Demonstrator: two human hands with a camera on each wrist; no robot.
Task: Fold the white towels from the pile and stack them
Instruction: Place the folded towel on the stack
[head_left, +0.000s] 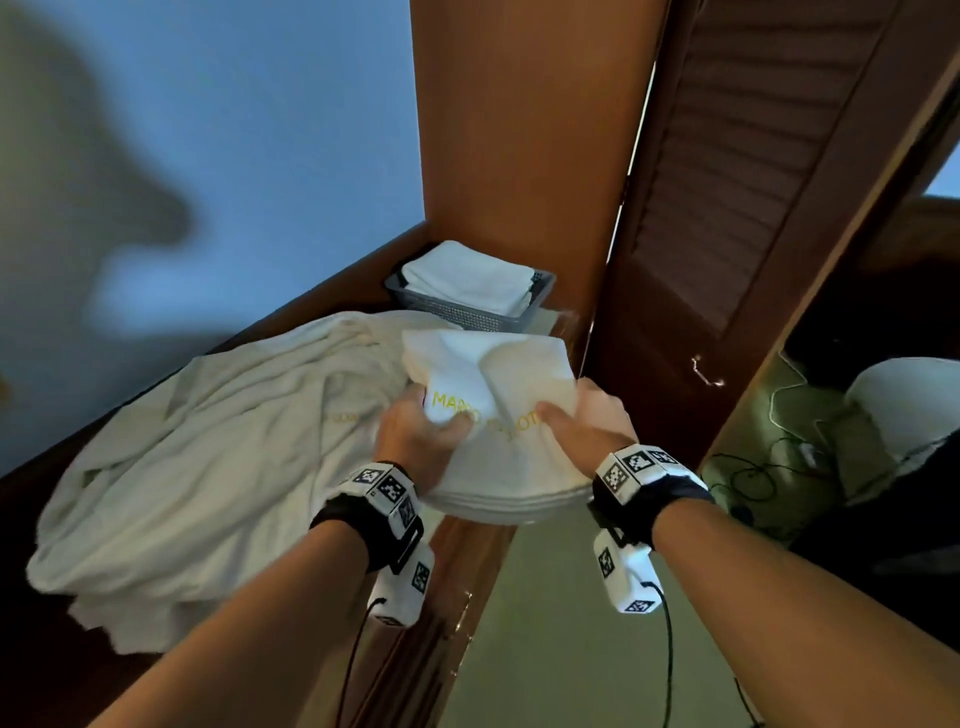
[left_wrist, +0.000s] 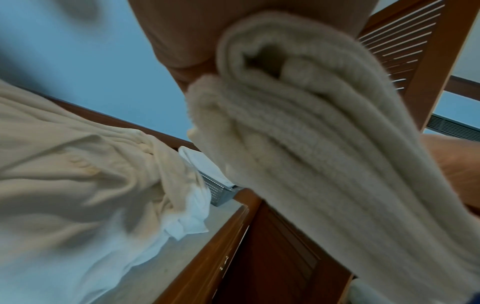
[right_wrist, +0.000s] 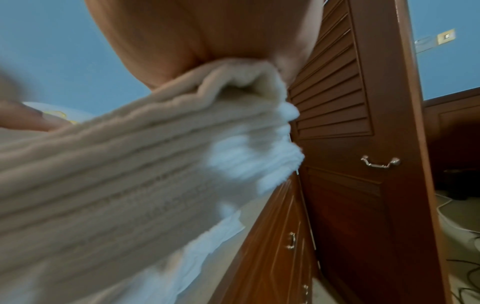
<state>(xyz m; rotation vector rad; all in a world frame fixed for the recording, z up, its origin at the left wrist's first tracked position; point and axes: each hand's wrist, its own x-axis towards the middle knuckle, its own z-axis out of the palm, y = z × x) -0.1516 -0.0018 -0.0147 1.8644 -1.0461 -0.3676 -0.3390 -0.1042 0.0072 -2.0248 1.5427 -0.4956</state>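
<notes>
Clearly the folded towel (head_left: 498, 415) is soft, thick and light, so by my judgement it will sag and slip open unless held across all its layers at both ends. That is how it is held: the left hand (head_left: 415, 431) and right hand (head_left: 587, 421) each curl around a near corner, thumbs on top, lifting it above the counter edge (head_left: 467, 566). Counted: 1 towel in hand; 1 loose pile (head_left: 208, 441) to its left, number of towels unclear; 1 grey basket (head_left: 467, 306) behind, its folded stack (head_left: 467, 275) uncountable.
</notes>
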